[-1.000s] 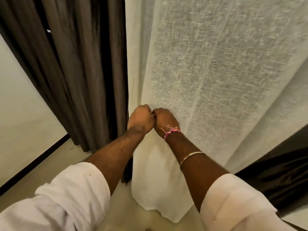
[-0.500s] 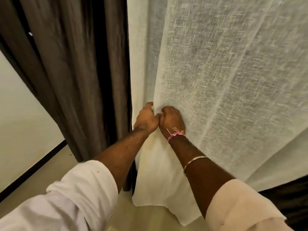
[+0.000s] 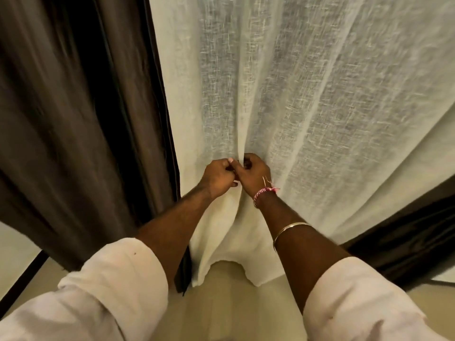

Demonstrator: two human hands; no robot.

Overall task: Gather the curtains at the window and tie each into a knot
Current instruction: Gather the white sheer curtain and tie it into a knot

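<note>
A sheer white curtain (image 3: 307, 99) hangs in front of me and fills the middle and right of the view. My left hand (image 3: 216, 177) and my right hand (image 3: 252, 174) meet knuckle to knuckle at its middle, each pinching a fold of the white fabric. Pleats run down into the spot between the two hands, and below them the hem arches up off the floor. A dark brown curtain (image 3: 73, 119) hangs to the left, untouched.
More dark brown fabric (image 3: 403, 244) lies low at the right behind the white curtain. A pale wall with a dark skirting strip (image 3: 22, 279) runs along the left. Beige floor (image 3: 226, 303) lies under my arms.
Both hands have kept their hold and drawn more white fabric together, so folds now converge between them and the hem has lifted. The view has shifted to the right.
</note>
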